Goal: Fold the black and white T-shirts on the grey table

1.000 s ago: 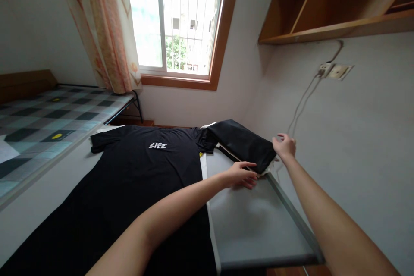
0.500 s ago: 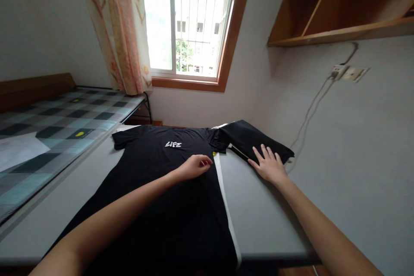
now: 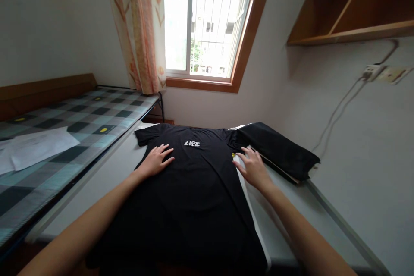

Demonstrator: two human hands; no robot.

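A black T-shirt [image 3: 194,189] with small white lettering lies spread over the white table, a white edge showing along its right side. My left hand [image 3: 157,160] rests on the shirt's left part with its fingers spread. Near the right sleeve, my right hand [image 3: 254,167] is over the shirt's right edge, fingers apart, holding nothing. Beside that sleeve lies a folded black cloth [image 3: 280,148], which reaches toward the wall.
The table [image 3: 74,198] stands next to a bed with a checked mattress [image 3: 113,114], where papers [image 3: 42,148] lie. Curtain [image 3: 142,30] and window are behind. On the right wall are a shelf [image 3: 355,32] and a socket with cables [image 3: 373,72].
My left hand has moved left from the shirt's middle and opened onto the fabric. My right hand has left the folded black cloth and come to the shirt's right edge. The view has shifted.
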